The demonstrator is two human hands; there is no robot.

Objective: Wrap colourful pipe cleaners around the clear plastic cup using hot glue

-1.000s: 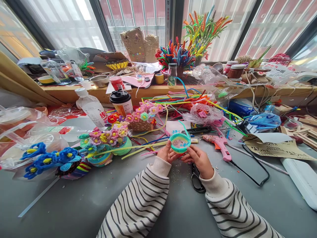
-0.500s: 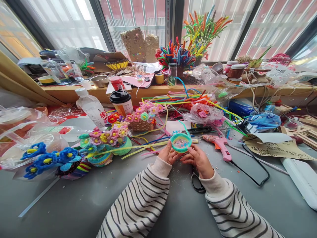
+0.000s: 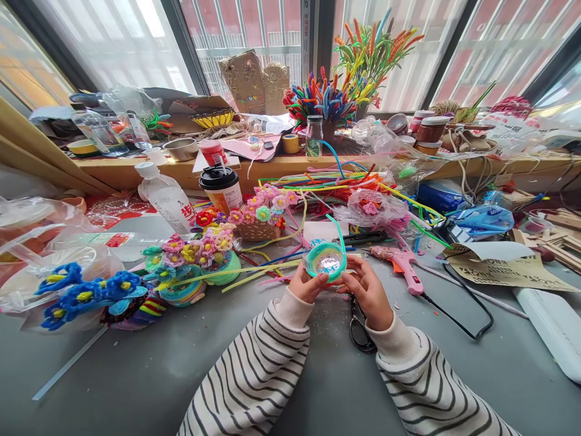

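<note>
A small clear plastic cup with printed lettering has turquoise pipe cleaner wound round its rim, and its open side faces me. One free end of the pipe cleaner sticks up from the rim at the right. My left hand grips the cup's left side, thumb at the lower rim. On the right, my right hand closes thumb and fingers against the rim; some of its fingers are hidden behind the cup. Black-handled scissors lie on the table beside my right wrist.
A pink glue gun with a black cord lies to the right. Pipe-cleaner flowers and a clear bottle stand at the left. Behind my hands are loose pipe cleaners, a lidded paper cup and a box cutter.
The cup has tilted and shifted slightly left in my hands, so more of its side with lettering shows. The free pipe-cleaner end now stands more upright.
</note>
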